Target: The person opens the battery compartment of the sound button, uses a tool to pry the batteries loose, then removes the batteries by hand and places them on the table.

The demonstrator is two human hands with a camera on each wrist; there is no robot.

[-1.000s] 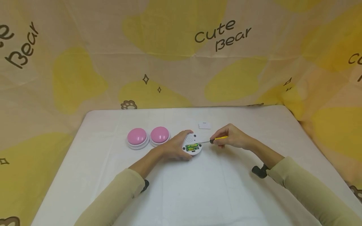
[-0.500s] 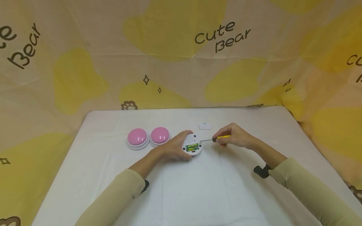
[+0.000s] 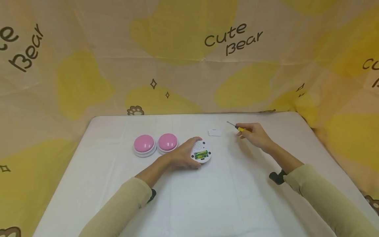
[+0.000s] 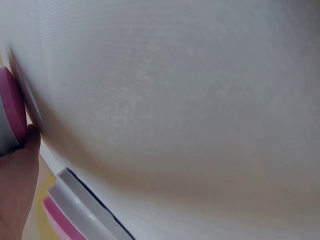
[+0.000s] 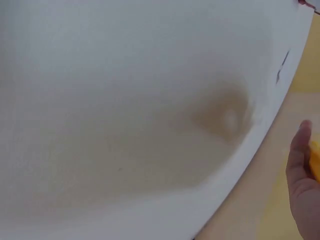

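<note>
My left hand (image 3: 184, 154) grips an upturned round button device (image 3: 198, 145) by its rim, bottom side up. Green batteries (image 3: 201, 154) show in its uncovered compartment, beside a patch of speaker holes. In the left wrist view the pink dome (image 4: 12, 107) of that device sits against the fingers. Off to the right, my right hand (image 3: 256, 135) holds a screwdriver (image 3: 240, 129) with a yellow handle, its metal tip pointing up and left, away from the device. The right wrist view catches the hand (image 5: 301, 180) and a bit of yellow handle (image 5: 315, 159) at its edge.
Two pink-domed buttons (image 3: 143, 144) with white bases stand left of my left hand. A small white battery cover (image 3: 214, 132) lies on the white table (image 3: 189, 197) behind the device. A patterned cloth (image 3: 177, 65) hangs along the back edge.
The screwdriver tip has left the battery compartment. My right hand has moved up and to the right with the screwdriver, while my left hand and the device have stayed put.
</note>
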